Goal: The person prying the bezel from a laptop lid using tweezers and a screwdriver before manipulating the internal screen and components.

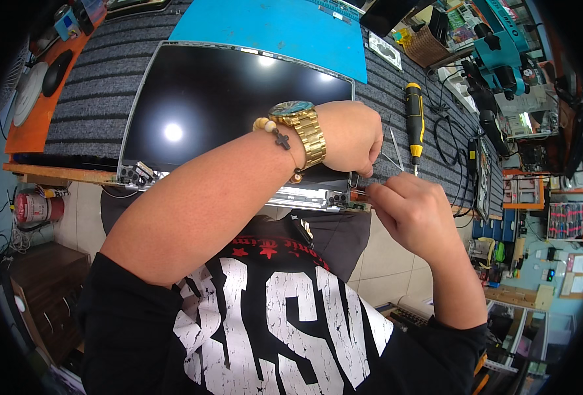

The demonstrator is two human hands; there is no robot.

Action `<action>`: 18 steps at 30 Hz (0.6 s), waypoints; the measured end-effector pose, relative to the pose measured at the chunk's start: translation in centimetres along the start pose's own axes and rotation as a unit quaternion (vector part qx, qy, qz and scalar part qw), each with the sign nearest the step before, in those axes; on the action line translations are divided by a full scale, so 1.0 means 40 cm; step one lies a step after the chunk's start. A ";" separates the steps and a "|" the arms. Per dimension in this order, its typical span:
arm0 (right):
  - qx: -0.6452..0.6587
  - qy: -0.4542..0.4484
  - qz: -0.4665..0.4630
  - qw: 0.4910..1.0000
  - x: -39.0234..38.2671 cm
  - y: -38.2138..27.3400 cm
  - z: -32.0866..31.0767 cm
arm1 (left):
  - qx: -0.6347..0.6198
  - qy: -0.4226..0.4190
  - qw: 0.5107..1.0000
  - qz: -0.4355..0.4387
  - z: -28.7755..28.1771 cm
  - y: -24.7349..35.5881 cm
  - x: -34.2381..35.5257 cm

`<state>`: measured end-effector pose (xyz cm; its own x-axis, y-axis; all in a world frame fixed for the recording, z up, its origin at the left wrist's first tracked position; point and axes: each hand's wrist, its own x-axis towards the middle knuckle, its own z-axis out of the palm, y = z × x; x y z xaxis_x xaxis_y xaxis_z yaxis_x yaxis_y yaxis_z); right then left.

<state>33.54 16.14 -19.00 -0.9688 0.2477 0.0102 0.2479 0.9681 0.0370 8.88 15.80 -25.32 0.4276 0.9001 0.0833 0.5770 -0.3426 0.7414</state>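
Observation:
A laptop screen [219, 108] with a dark panel and thin silver frame lies in front of me, its hinge edge [298, 197] toward my body. My left forearm crosses over it, and my left hand [351, 135] is closed at the screen's near right corner, thumb and fingers pinched downward. Just beside it, my right hand [413, 210] is also closed, its fingertips meeting near the same corner. What either hand pinches is too small or hidden to tell. A slim pointed silver tool [395, 150], resembling tweezers, shows just beyond my right hand.
A yellow and black screwdriver [414, 118] lies right of the screen on a grey ribbed mat [94, 99]. Behind is a blue mat [272, 23]. Black cables [446, 141] and a teal microscope-like device [502, 46] stand at right; a black mouse [57, 71] sits far left.

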 end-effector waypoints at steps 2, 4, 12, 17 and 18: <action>-0.030 0.021 -0.022 0.999 0.001 -0.003 0.003 | 0.003 -0.001 1.000 -0.002 0.000 -0.001 0.000; -0.050 0.034 -0.033 0.998 0.000 -0.011 0.004 | 0.002 0.009 1.000 0.001 0.002 -0.003 -0.001; -0.078 0.075 -0.063 0.992 -0.014 -0.019 0.026 | -0.002 0.007 1.000 0.000 0.002 -0.002 -0.001; -0.071 0.069 -0.057 0.993 -0.018 -0.022 0.027 | -0.006 0.010 1.000 0.003 0.004 -0.006 0.002; -0.072 0.069 -0.057 0.993 -0.019 -0.021 0.028 | -0.005 0.010 1.000 0.002 0.004 -0.006 0.002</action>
<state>34.05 15.18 -20.14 -0.9837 0.1195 0.1344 0.1438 0.9716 0.1879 8.88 15.93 -25.61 0.4151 0.9043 0.1001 0.5679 -0.3435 0.7479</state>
